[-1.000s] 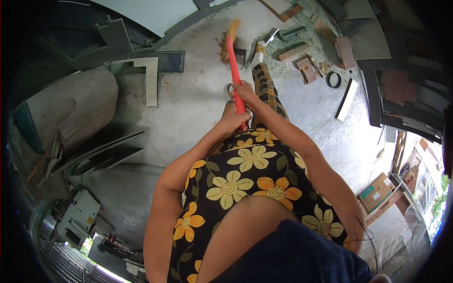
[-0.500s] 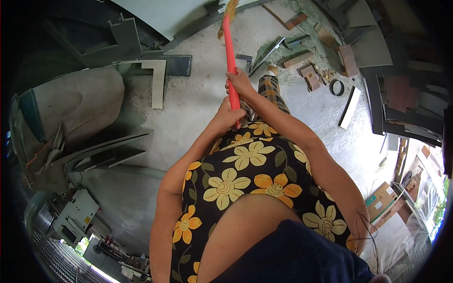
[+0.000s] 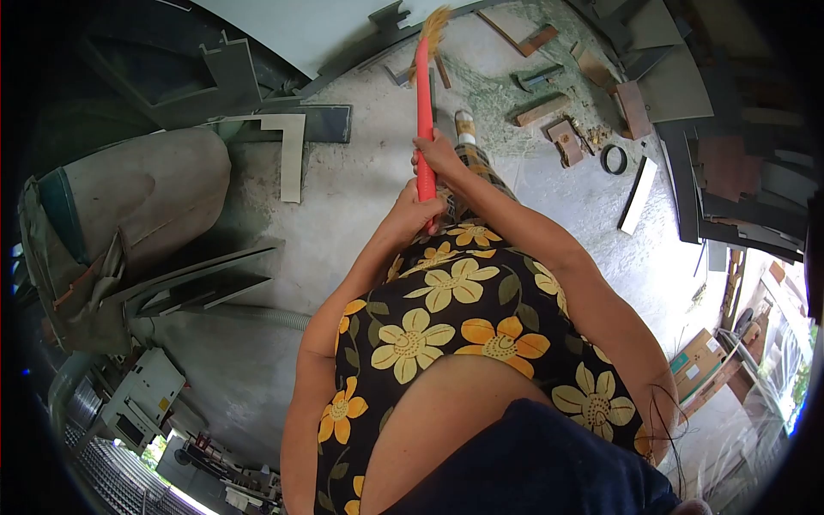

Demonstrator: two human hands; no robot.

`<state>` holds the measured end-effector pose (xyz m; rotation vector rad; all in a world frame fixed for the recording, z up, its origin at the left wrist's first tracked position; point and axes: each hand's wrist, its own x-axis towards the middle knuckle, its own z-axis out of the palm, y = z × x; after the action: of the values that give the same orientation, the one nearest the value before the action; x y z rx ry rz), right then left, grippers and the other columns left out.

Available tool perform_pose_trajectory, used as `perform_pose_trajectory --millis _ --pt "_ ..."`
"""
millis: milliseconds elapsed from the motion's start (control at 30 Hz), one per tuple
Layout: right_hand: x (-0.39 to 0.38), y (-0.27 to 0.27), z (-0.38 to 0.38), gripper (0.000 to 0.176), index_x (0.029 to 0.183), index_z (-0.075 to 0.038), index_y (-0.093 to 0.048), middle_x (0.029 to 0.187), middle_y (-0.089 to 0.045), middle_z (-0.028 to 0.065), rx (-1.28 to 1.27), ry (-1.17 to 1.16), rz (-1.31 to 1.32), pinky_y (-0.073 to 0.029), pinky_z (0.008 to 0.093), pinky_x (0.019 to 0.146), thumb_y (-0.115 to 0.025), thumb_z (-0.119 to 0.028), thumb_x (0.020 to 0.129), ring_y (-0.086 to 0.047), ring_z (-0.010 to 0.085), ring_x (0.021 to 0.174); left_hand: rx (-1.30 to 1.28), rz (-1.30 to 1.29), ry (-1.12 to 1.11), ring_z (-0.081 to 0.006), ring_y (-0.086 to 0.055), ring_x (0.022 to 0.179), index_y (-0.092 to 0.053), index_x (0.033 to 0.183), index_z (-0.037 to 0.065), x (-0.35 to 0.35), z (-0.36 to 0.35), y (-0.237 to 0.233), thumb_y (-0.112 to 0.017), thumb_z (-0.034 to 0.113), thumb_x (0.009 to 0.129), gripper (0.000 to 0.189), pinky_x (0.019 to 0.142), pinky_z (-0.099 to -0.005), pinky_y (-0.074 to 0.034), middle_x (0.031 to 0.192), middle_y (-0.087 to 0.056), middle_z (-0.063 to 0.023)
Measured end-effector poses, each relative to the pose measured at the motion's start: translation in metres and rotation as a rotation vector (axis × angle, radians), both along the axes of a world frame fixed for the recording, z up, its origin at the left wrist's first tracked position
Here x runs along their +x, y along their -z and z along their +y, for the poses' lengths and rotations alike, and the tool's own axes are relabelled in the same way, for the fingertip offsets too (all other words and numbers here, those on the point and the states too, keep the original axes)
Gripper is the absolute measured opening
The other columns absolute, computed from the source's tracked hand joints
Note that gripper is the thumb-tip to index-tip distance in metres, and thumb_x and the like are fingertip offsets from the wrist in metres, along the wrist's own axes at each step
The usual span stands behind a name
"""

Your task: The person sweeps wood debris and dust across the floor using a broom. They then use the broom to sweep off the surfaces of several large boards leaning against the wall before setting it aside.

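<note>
Both my hands grip a broom (image 3: 424, 94) with a red handle and straw-coloured bristles, which points away from me over the concrete floor. My left hand (image 3: 418, 209) is wrapped round the lower end of the handle, close to my body. Farther up, my right hand (image 3: 439, 157) closes round the same handle. The bristles are at the far end, near a large pale sheet (image 3: 283, 30). Thin dark strips (image 3: 443, 72) lie beside and partly behind the handle. My foot (image 3: 464, 126) shows just right of the broom.
On the right lie wood blocks (image 3: 542, 109), a black ring (image 3: 614, 159), a white strip (image 3: 637, 196) and stacked dark boards (image 3: 730, 172). To the left are an L-shaped pale piece (image 3: 292, 159), a covered bulky object (image 3: 146, 189) and leaning panels (image 3: 197, 279).
The broom's bristle end has swung slightly right. A long strip and a small angled piece near my foot have shifted left, beside the broom. My foot has moved left. Both hands keep their grip.
</note>
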<state>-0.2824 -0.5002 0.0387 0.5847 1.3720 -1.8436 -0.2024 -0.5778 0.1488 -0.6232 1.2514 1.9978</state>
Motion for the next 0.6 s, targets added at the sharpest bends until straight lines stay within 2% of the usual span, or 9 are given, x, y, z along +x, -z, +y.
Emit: perform_pose_trajectory --millis 167,267,333,400,500,600 --pt "0.008 0.014 -0.018 0.024 0.098 -0.002 -0.036 0.061 -0.049 0.0075 -0.024 -0.232 -0.039 -0.046 0.0318 0.04 -0.051 -0.007 0.079 -0.051 0.0172 0.046 -0.055 -0.08 -0.143 -0.01 -0.042 0.04 -0.03 0.107 0.001 0.015 -0.001 0.007 -0.053 0.004 0.074 0.04 0.036 -0.0215 -0.032 0.058 -0.042 -0.0012" --pt "0.013 0.022 -0.024 0.022 0.095 0.001 -0.041 0.059 -0.051 0.0074 0.018 -0.419 -0.038 -0.045 0.0316 0.041 -0.052 -0.008 0.078 -0.051 0.0172 0.046 -0.03 -0.162 -0.304 -0.01 -0.042 0.04 -0.038 0.1 0.001 0.021 0.014 0.013 -0.052 0.005 0.075 0.03 0.036 -0.0204 -0.031 0.058 -0.044 -0.0019" --pt "0.012 0.03 -0.017 0.02 0.092 0.002 -0.045 0.057 -0.052 0.0072 0.053 -0.538 -0.034 -0.045 0.0317 0.042 -0.053 -0.008 0.077 -0.052 0.017 0.046 0.02 -0.193 -0.321 -0.01 -0.043 0.041 -0.042 0.092 0.001 0.018 0.027 0.021 -0.052 0.005 0.076 0.019 0.036 -0.0201 -0.031 0.059 -0.046 -0.0023" --pt "0.008 0.037 -0.004 0.016 0.087 0.003 -0.049 0.057 -0.053 0.0075 0.082 -0.586 -0.049 -0.044 0.0317 0.042 -0.054 -0.009 0.077 -0.052 0.0169 0.046 0.12 -0.223 -0.349 -0.0096 -0.045 0.046 -0.047 0.077 0.002 0.014 0.04 0.033 -0.05 0.007 0.078 0.006 0.038 -0.0199 -0.031 0.061 -0.048 -0.0028" --pt "0.005 0.062 0.024 0.015 0.081 0.003 -0.054 0.057 -0.054 0.0076 0.142 -0.644 -0.091 -0.044 0.0318 0.042 -0.055 -0.011 0.077 -0.053 0.0175 0.046 0.161 -0.331 -0.366 -0.0088 -0.046 0.049 -0.046 0.076 0.003 -0.002 0.056 0.034 -0.051 0.008 0.078 0.007 0.039 -0.0198 -0.032 0.063 -0.048 -0.0026" --pt "0.001 0.068 0.048 0.018 0.078 0.006 -0.053 0.058 -0.055 0.0079 0.187 -0.586 -0.101 -0.045 0.0324 0.043 -0.054 -0.013 0.078 -0.054 0.018 0.047 0.283 -0.307 -0.33 -0.0083 -0.045 0.05 -0.047 0.076 0.004 -0.006 0.067 0.037 -0.051 0.009 0.079 0.007 0.042 -0.0205 -0.033 0.064 -0.047 -0.0024"
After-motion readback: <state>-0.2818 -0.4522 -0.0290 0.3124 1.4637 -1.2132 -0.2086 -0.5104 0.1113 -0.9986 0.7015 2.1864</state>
